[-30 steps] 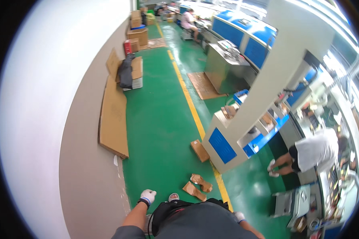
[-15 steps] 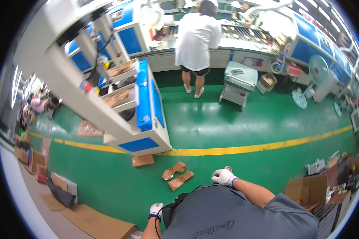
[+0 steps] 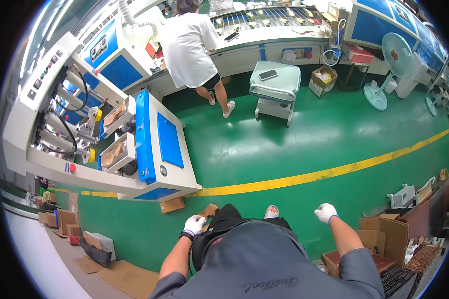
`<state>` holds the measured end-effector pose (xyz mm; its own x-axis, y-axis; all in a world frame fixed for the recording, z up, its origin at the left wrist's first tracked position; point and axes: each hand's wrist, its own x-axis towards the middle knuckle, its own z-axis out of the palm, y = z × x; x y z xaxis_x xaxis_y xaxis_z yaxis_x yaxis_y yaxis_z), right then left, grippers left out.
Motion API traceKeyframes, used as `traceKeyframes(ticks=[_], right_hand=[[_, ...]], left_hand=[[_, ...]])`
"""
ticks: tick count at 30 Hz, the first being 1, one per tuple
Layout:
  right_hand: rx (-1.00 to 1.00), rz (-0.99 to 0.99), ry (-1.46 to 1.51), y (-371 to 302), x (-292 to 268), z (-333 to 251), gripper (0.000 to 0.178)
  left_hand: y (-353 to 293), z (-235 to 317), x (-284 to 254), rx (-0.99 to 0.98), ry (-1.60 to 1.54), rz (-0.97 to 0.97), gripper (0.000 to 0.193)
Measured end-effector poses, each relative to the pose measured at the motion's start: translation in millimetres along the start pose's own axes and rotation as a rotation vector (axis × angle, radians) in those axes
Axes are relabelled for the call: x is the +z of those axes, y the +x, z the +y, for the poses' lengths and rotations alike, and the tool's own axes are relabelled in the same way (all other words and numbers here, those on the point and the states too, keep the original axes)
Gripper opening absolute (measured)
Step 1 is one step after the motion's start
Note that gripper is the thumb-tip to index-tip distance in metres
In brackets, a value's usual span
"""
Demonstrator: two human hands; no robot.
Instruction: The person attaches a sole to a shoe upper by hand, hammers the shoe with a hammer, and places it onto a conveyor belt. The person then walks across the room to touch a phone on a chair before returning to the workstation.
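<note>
The person stands on a green floor [image 3: 294, 144], seen from above, with both hands in white gloves. The left hand [image 3: 194, 224] hangs low beside the dark trousers, its grip curled loosely together, and whether it clasps anything cannot be told. Just above and right of that hand a brown flat piece [image 3: 209, 210] lies on the floor; its long axis runs slantwise, the upper end pointing away from the person toward the yellow line [image 3: 314, 175]. The hand is just beside the piece, and contact between them cannot be made out. A little further left of the piece, a small cardboard box [image 3: 172, 205] lies at the foot of the white and blue machine [image 3: 149, 144], its long side roughly along the machine's base.

The right hand [image 3: 326, 212] is held out to the side, well apart from the brown piece, its grip closed into a soft fist with nothing visible in it. Right of that hand, open cardboard cartons [image 3: 384, 236] stand at the floor's edge.

Beyond the yellow line from the piece, a padded green stool [image 3: 275, 82] carries a phone, and another person in a white shirt [image 3: 187, 47] stands at a long surface [image 3: 264, 37].
</note>
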<state>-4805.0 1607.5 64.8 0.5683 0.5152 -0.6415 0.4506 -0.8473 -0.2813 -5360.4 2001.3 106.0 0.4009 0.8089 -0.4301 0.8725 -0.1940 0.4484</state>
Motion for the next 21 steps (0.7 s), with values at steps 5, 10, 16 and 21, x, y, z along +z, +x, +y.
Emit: traceKeyframes(ticks=[5, 10, 16, 21], right_hand=[[0.382, 0.218, 0.618, 61, 37, 75, 0.03], [0.167, 0.029, 0.399, 53, 82, 2, 0.042], [0.264, -0.081, 0.483, 100, 78, 70, 0.043], [0.402, 0.205, 1.077, 138, -145, -2, 0.026]], left_hand=[[80, 81, 10, -0.06, 0.062, -0.244, 0.054], [199, 152, 50, 0.019, 0.099, -0.407, 0.06], [350, 290, 81, 0.157, 0.027, -0.438, 0.059], [440, 420, 69, 0.314, 0.175, -0.404, 0.051]])
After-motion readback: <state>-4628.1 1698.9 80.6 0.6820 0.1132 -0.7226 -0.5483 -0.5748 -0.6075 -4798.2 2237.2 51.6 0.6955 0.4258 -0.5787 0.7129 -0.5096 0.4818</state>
